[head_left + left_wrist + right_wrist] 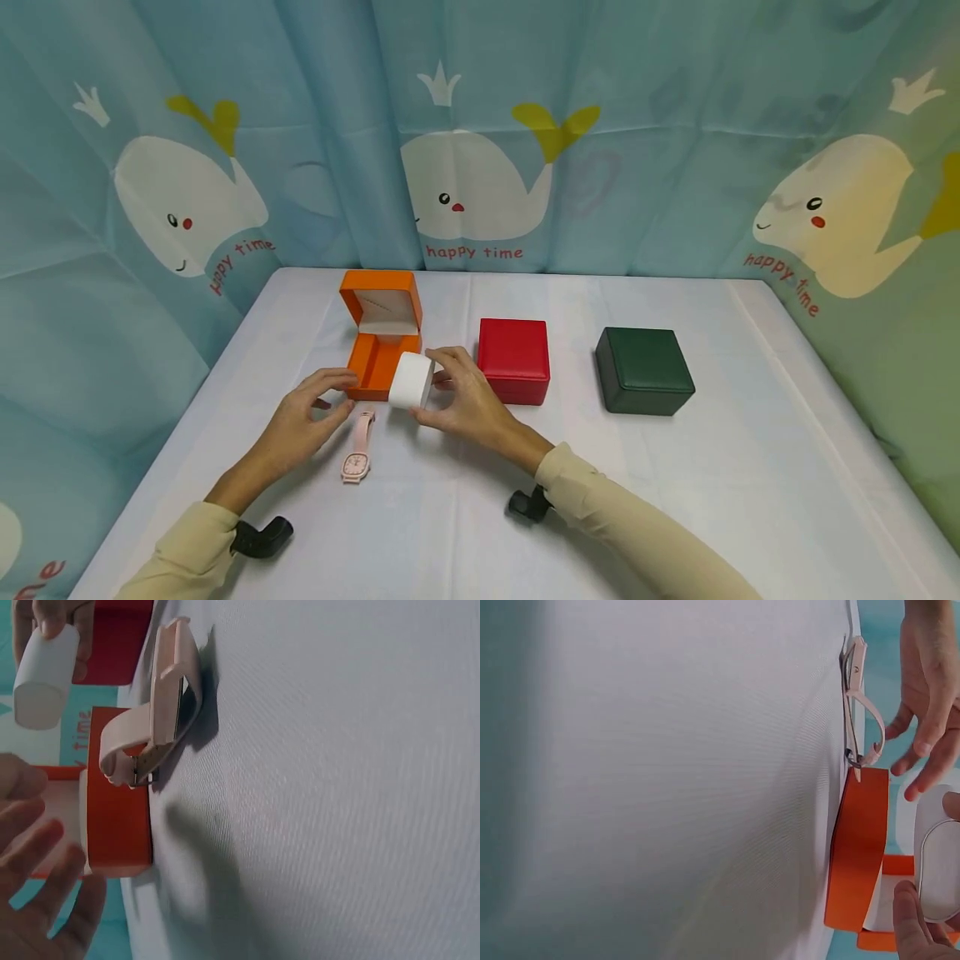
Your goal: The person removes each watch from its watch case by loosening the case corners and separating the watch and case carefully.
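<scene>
Whale-print curtains ring a white table [675,500] where my hands meet at an open orange box [378,350].

From the head view, at centre frame, my right hand [465,400] pinches a white cushion [411,381] just before the box; my left hand [300,421], fingers loosely spread, holds nothing beside a pink watch [357,450]. Red box [513,360] and green box [643,371] sit to the right. Left wrist view: cushion upper left, watch touching the box. Right wrist view: cushion at lower right, between my fingertips.

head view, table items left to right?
left hand → pink watch → white cushion, held by the right hand → red box → green box. Open orange box overlaps; skipped.
</scene>
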The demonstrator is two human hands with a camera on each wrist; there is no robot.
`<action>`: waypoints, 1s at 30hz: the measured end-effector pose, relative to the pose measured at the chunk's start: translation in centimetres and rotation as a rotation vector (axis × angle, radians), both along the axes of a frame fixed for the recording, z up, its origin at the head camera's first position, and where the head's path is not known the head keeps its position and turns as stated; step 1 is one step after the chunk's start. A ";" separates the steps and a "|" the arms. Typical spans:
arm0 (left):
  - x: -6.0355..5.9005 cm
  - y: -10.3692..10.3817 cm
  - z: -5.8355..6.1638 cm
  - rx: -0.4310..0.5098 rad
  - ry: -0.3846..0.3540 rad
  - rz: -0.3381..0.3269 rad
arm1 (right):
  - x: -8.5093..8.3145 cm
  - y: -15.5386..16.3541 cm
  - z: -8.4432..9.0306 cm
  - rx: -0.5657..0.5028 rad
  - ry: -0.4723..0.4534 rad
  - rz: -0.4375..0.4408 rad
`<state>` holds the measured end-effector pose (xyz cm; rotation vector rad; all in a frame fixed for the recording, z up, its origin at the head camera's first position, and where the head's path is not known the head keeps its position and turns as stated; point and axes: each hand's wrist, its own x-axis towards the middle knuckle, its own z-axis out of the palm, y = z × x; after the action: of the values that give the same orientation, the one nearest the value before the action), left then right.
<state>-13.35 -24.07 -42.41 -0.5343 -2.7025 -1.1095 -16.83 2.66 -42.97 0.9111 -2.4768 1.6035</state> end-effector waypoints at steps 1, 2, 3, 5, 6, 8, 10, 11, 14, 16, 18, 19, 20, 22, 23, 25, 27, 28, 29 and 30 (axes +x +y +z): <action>0.0 0.0 0.0 -0.019 0.016 0.006 | -0.1 -0.2 0.0 0.002 0.002 -0.001; 0.0 0.0 0.1 -0.041 0.023 0.013 | -0.2 -0.3 0.0 -0.002 0.003 -0.001; -0.1 0.0 0.1 -0.061 0.030 0.018 | -0.3 -0.5 0.0 -0.002 0.005 -0.003; 0.0 0.0 0.0 -0.095 0.025 0.027 | -0.4 -0.8 0.0 -0.006 0.006 -0.005; 0.0 0.0 0.0 -0.113 0.018 0.031 | -0.5 -0.9 0.1 -0.009 0.002 -0.006; 0.1 0.0 0.0 -0.142 -0.005 0.041 | -0.7 -1.2 0.1 -0.019 -0.009 -0.006; 0.1 0.0 -0.1 -0.155 -0.021 0.045 | -0.9 -1.6 0.1 -0.026 -0.023 -0.004; 0.1 0.0 -0.1 -0.161 -0.025 0.047 | -1.0 -1.7 0.2 -0.027 -0.030 -0.005; 0.0 0.0 -0.1 -0.170 -0.020 0.045 | -1.4 -2.2 0.2 -0.014 -0.033 -0.019; 0.0 0.0 -0.2 -0.174 -0.014 0.044 | -1.6 -2.5 0.2 0.001 -0.033 -0.031; -0.1 -0.1 -0.2 -0.181 -0.013 0.045 | -1.9 -2.8 0.2 0.008 -0.029 -0.037; -0.1 -0.1 -0.3 -0.186 -0.014 0.047 | -2.0 -3.0 0.1 0.010 -0.025 -0.036; -0.1 -0.1 -0.3 -0.191 -0.016 0.049 | -2.1 -3.1 0.1 0.017 -0.015 -0.037; -0.1 -0.2 -0.3 -0.200 -0.024 0.053 | -2.3 -3.4 -0.1 0.036 0.011 -0.042; -0.1 -0.2 -0.4 -0.203 -0.027 0.056 | -2.4 -3.5 -0.1 0.049 0.026 -0.047; -0.1 -0.1 -0.4 -0.206 -0.034 0.062 | -2.5 -3.8 -0.3 0.088 0.057 -0.060; -0.1 -0.1 -0.4 -0.204 -0.041 0.064 | -2.6 -4.0 -0.4 0.121 0.075 -0.079; -0.1 0.0 -0.4 -0.201 -0.042 0.064 | -2.6 -4.0 -0.5 0.137 0.077 -0.090; -0.1 -0.1 -0.4 -0.199 -0.044 0.068 | -2.7 -4.1 -0.5 0.144 0.078 -0.096; 0.0 -0.1 -0.4 -0.197 -0.044 0.070 | -2.7 -4.3 -0.5 0.151 0.080 -0.099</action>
<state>-13.40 -24.16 -42.79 -0.4438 -2.8628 -0.8521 -19.53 -1.62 -43.52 0.8368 -2.5708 1.3390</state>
